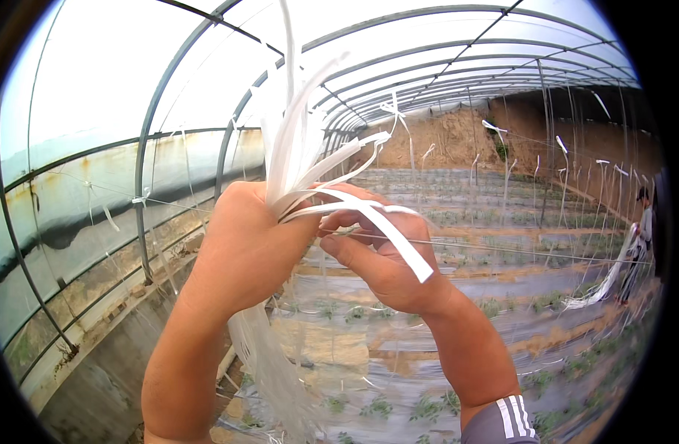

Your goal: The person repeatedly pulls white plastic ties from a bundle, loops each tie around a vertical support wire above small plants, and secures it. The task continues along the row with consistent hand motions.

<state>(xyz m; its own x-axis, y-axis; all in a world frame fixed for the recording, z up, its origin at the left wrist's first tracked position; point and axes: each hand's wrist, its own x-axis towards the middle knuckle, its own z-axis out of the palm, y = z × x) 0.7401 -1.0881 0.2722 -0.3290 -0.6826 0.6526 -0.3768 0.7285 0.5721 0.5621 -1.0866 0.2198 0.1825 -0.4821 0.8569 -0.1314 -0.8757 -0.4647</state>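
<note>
My left hand (250, 250) is closed around a thick bundle of white plastic strips (289, 139). The strips fan out above the fist, and their long tails (273, 372) hang below it. Close beside it, my right hand (389, 250) has its fingers and thumb curled at a thin taut wire (484, 244). One loose strip end (398, 238) arches over the back of that hand. Whether the right fingertips pinch the wire or a strip is hidden by the overlap of the hands.
Metal hoops (167, 94) carry the greenhouse film. A low concrete wall (112, 355) runs along the left. Small green plants (378, 408) grow through plastic mulch (395, 372). Knotted strips (506, 161) hang from wires. A person (644, 233) with more strips stands far right.
</note>
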